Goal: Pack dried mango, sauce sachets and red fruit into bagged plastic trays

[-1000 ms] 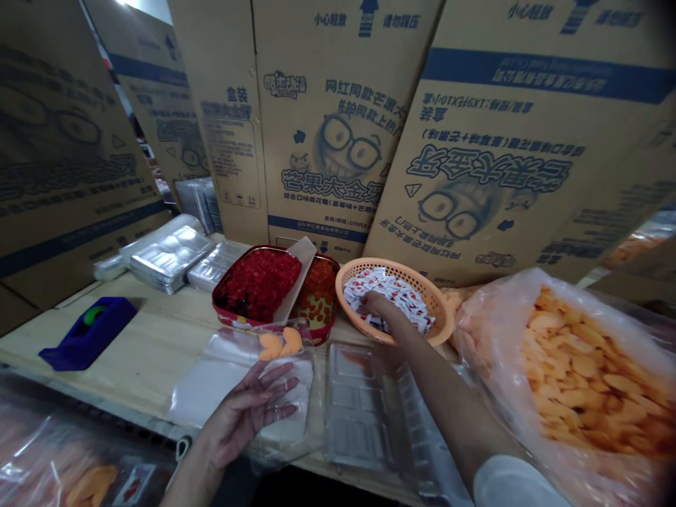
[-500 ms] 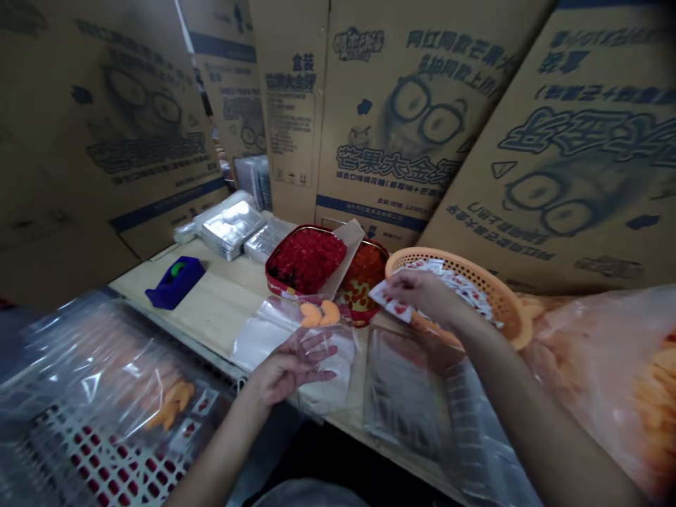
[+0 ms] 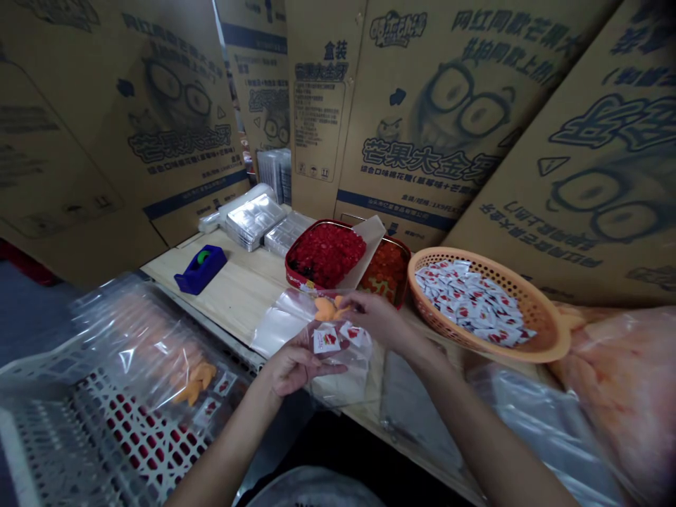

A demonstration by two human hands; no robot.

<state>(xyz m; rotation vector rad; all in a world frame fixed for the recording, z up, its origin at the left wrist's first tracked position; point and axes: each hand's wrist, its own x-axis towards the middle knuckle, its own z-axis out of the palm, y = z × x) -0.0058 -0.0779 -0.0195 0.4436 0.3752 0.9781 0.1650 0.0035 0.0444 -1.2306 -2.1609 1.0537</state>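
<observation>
evidently, one clear plastic pack [image 3: 355, 355] is caught partway through being filled, over the near edge of the worktop [image 3: 237, 303]. inside or on it, orange heart-like pieces [image 3: 326, 308] are seen at the far end, and two printed sachets, a left sachet [image 3: 326, 339] and a right sachet [image 3: 355, 334], are laid side by side nearer the body. the pack is supported by the left hand [image 3: 296, 362], whose fingers are spread well apart, palm upward. over the orange pieces the right hand [image 3: 372, 317] is bent, its fingertips close to them; whether anything is pinched there cannot be told

beyond, in the white crate [image 3: 15, 451], a row of filled packs [image 3: 158, 345] is leaned together, with orange pieces and two sachets visible in the nearest, so by that measure the contents of the pack at hand are judged to be nearly or fully matched. whether it has been closed cannot be made out. much is left to be used: a perforated basket [image 3: 422, 310] is heaped with loose sachets [image 3: 465, 299], red pieces [image 3: 332, 253] are piled in a tin, and clear trays [image 3: 253, 217] are stacked behind the blue tape dispenser [image 3: 201, 270]
</observation>
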